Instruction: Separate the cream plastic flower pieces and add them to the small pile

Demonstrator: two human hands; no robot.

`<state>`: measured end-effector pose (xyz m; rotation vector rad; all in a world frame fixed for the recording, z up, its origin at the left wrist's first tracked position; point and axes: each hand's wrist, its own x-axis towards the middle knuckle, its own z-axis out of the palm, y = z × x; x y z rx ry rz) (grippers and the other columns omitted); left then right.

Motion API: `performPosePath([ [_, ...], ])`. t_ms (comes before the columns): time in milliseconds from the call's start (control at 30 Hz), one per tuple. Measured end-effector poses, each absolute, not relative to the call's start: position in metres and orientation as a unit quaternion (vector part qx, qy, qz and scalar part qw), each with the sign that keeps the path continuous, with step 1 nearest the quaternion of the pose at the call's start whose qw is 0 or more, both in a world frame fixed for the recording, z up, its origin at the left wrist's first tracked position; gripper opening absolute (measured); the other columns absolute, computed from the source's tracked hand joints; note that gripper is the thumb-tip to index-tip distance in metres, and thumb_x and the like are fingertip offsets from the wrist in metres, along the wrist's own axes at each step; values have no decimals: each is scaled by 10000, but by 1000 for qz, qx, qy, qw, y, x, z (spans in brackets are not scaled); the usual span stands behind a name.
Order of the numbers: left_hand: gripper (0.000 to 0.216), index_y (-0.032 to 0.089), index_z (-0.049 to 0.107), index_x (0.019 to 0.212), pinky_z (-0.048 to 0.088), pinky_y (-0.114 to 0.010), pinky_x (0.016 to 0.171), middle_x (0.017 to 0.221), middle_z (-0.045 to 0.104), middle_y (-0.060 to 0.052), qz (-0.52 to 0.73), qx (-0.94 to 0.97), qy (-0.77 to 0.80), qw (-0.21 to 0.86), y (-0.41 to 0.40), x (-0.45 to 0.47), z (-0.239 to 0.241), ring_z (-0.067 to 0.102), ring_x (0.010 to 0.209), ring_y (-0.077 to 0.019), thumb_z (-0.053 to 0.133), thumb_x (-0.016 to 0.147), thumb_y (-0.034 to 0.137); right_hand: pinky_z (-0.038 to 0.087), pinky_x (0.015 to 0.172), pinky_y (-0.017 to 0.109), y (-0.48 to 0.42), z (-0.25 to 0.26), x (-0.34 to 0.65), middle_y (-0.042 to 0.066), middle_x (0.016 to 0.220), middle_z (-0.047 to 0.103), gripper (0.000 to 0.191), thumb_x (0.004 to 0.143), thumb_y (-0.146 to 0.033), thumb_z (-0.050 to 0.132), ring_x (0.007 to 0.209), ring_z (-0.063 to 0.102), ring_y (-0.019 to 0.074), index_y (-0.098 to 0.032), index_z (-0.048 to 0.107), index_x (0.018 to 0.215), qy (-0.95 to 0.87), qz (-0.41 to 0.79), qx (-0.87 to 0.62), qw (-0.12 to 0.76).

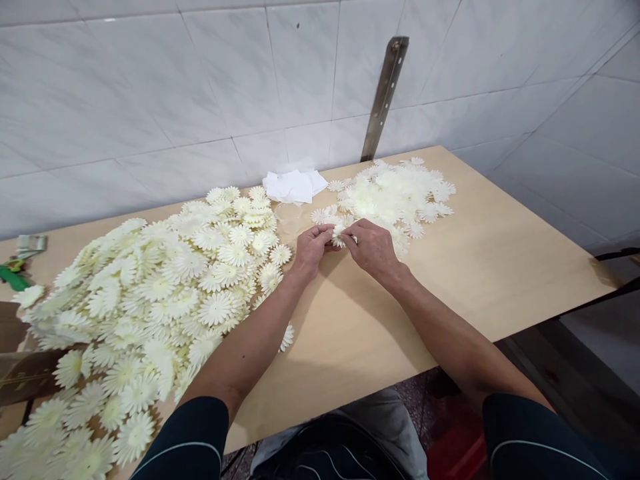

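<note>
My left hand (311, 248) and my right hand (373, 245) meet over the middle of the pale wooden table (480, 267). Both are closed in a pinch on one small cream daisy-shaped flower piece (339, 235) held between the fingertips. A large heap of the same cream flowers (155, 300) covers the table's left side, close to my left forearm. A smaller heap of cream flower pieces (395, 193) lies just beyond my right hand.
A white cloth or paper (294, 185) and a clear round lid or cup (289, 217) lie near the white tiled wall. A metal strip (384, 93) leans on the wall. A green object (13, 275) sits at far left, cardboard (25, 373) below it.
</note>
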<state>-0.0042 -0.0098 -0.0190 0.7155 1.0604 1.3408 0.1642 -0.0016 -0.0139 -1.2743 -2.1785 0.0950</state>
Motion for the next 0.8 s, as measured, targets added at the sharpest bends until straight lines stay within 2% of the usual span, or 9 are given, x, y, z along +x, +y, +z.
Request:
performPosePath([
  [133,223,153,795,887,661,-365,751,772,753,-23,574,307,462,603,-10,-4,-18,677,667,-147,897,699,217,471,738,342,0,-14,163,133,1026,796,274,1083,-210,560,908,714,251,-179,812,980,-826,14,-492,274],
  [433,332,170,800,962,637,-348,779,780,740,-4,573,337,440,605,-8,-4,-26,660,719,-147,948,678,255,466,795,359,6,-24,163,160,1042,786,280,1139,-255,465,973,695,285,-174,720,1055,-824,16,-505,258],
  [600,266,164,777,872,626,-350,775,824,746,-22,581,345,445,588,-8,-4,-27,661,752,-157,950,710,285,460,788,363,7,-27,162,145,992,789,283,1133,-313,486,937,693,287,-211,692,968,-811,38,-516,273],
  [800,233,166,738,797,571,-288,668,726,693,-1,579,357,449,580,-8,-4,-26,617,663,-133,908,778,325,484,757,371,11,-29,162,113,886,785,215,1056,-305,533,811,692,277,-233,668,905,-768,91,-537,337],
])
